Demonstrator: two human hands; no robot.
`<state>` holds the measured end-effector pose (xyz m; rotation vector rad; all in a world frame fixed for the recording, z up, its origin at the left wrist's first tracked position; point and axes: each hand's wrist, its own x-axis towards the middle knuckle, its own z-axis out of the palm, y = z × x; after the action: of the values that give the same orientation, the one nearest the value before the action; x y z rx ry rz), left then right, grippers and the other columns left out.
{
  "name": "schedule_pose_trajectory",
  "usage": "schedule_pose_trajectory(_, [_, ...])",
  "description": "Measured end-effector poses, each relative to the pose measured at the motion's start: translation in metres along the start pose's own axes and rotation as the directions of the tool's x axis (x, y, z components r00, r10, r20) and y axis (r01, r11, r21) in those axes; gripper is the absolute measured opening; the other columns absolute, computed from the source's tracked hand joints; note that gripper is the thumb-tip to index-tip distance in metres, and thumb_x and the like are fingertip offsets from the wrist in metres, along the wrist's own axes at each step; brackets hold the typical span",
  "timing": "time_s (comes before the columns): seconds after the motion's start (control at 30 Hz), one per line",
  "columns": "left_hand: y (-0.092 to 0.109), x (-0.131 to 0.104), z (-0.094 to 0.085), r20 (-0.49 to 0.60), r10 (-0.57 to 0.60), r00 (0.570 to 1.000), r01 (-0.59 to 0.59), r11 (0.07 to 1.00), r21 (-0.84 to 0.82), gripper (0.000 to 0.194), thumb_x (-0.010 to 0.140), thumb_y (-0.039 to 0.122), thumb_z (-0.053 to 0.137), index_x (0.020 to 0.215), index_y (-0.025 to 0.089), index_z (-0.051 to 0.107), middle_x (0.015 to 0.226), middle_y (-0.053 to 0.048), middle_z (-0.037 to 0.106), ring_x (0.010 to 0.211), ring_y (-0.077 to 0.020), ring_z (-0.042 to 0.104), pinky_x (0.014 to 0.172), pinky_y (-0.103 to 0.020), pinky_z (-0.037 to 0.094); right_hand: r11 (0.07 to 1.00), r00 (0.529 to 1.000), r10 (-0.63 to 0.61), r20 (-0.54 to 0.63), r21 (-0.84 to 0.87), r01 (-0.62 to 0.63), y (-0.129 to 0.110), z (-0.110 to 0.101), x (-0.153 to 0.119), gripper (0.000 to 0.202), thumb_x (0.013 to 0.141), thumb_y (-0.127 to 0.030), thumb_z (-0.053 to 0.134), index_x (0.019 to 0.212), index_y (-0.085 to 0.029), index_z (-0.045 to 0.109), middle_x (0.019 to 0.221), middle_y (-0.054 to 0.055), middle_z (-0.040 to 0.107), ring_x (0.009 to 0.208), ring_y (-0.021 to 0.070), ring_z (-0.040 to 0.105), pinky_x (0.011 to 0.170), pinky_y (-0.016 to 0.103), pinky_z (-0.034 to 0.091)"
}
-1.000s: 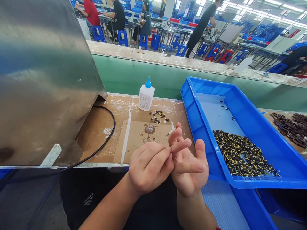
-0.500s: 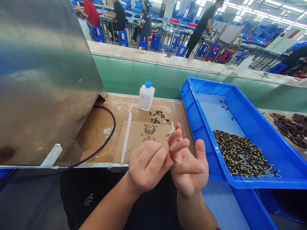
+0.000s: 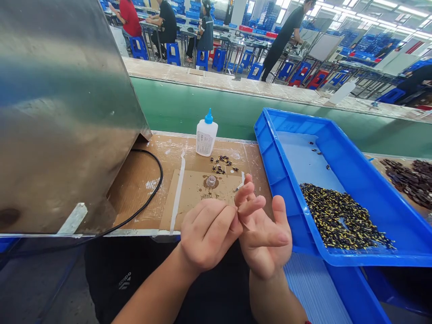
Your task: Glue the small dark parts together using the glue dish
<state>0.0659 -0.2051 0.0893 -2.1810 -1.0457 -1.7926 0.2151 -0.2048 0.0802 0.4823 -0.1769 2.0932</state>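
My left hand point(image 3: 205, 234) is curled into a loose fist, its thumb and forefinger pinching at a fingertip of my right hand point(image 3: 265, 238). The right hand is held up with palm toward me and fingers spread, and nothing shows in it. Whether a tiny piece sits between the pinching fingers cannot be told. Both hands hover over the near edge of a cardboard sheet point(image 3: 192, 193). Just beyond them lie a small clear cap point(image 3: 211, 181) and a scatter of small dark parts point(image 3: 221, 164). A white glue bottle with a blue tip point(image 3: 206, 134) stands upright behind those.
A blue tray point(image 3: 270, 157) on the right holds a heap of black-and-yellow parts point(image 3: 337, 216). A large metal housing point(image 3: 60, 112) fills the left, with a black cable point(image 3: 151, 189) looping from under it. A green conveyor belt point(image 3: 202, 103) runs behind. Dark parts point(image 3: 408, 180) lie far right.
Both hands have shifted slightly away from me and the right fingers have curled a little; the pinch on the fingertip stays the same.
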Motion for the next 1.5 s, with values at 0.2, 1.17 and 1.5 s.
schedule_pose_trajectory(0.2, [0.001, -0.001, 0.000, -0.006, -0.009, 1.000, 0.009, 1.000, 0.004, 0.015, 0.093, 0.005, 0.074, 0.106, 0.012, 0.071, 0.090, -0.009, 0.076, 0.081, -0.0192, 0.074, 0.077, -0.032, 0.066, 1.000, 1.000, 0.010, 0.013, 0.007, -0.010, 0.000, 0.001, 0.002, 0.068, 0.118, -0.042, 0.052, 0.174, -0.035, 0.014, 0.158, 0.009, 0.059, 0.137, 0.0088, 0.065, 0.070, 0.003, 0.062])
schedule_pose_trajectory(1.17, [0.006, 0.003, -0.001, -0.063, -0.189, 0.980, 0.183, 0.980, -0.082, 0.022, 0.088, -0.002, 0.074, 0.102, 0.014, 0.071, 0.089, -0.004, 0.076, 0.081, -0.0129, 0.073, 0.078, -0.023, 0.061, 0.994, 0.993, -0.105, -0.060, -0.040, 0.103, 0.011, 0.001, -0.001, 0.076, 0.111, -0.072, 0.029, 0.170, -0.025, 0.025, 0.136, 0.004, 0.072, 0.072, -0.0001, 0.069, 0.038, -0.005, 0.039])
schedule_pose_trajectory(1.5, [-0.037, -0.012, -0.013, 0.110, -0.347, 0.931, 0.347, 0.938, 0.025, 0.011, 0.101, 0.011, 0.065, 0.099, 0.018, 0.073, 0.094, -0.001, 0.077, 0.086, -0.0123, 0.073, 0.084, -0.025, 0.055, 0.993, 0.992, -0.116, -0.054, 0.023, 0.117, 0.001, 0.000, -0.003, 0.070, 0.112, -0.066, 0.025, 0.169, -0.025, 0.021, 0.102, -0.010, 0.071, 0.048, -0.0027, 0.046, 0.038, 0.001, 0.034])
